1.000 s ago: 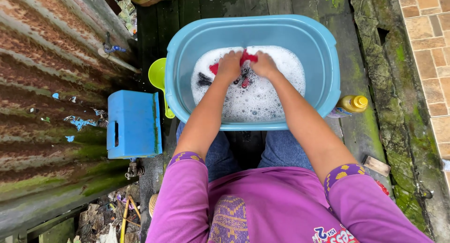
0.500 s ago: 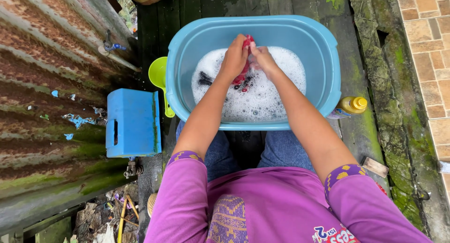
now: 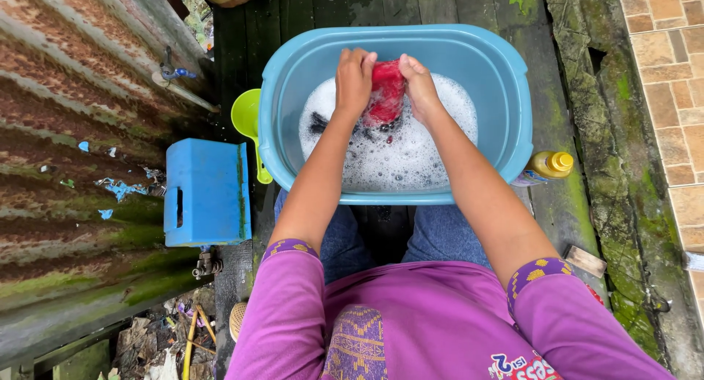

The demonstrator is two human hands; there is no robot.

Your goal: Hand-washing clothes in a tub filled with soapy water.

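Nearest to us are our own purple sleeves with patterned cuffs (image 3: 290, 248) and, under them, our knees in blue jeans (image 3: 440, 233), set on either side of the near rim of the light blue plastic basin (image 3: 506, 72). The basin stands on dark wet planks (image 3: 293, 13) and is filled with white suds (image 3: 396, 160) across most of its floor.

Both forearms reach over the near rim toward the far half of the basin. Our left hand (image 3: 354, 79) is clenched around the left side of a red cloth (image 3: 385, 94), knuckles up, and our right hand (image 3: 419, 83) presses and grips its right side, so the cloth is bunched between the two, lifted just above the foam near the basin's far wall. A dark piece of fabric (image 3: 317, 122) shows through the suds just beside the left wrist.

We judge the step in hand to be the scrubbing of this one cloth, fold against fold. The next move seems to call for a fresh hold on an unscrubbed part, kept low so the suds fall back inside the rim.

Outside the basin, a yellow-green scoop (image 3: 248, 123) leans at its left wall, a blue box-shaped stool (image 3: 205, 193) stands further left by the rusty corrugated sheet (image 3: 81, 116), and a yellow bottle (image 3: 550, 163) lies touching the basin's right near corner.
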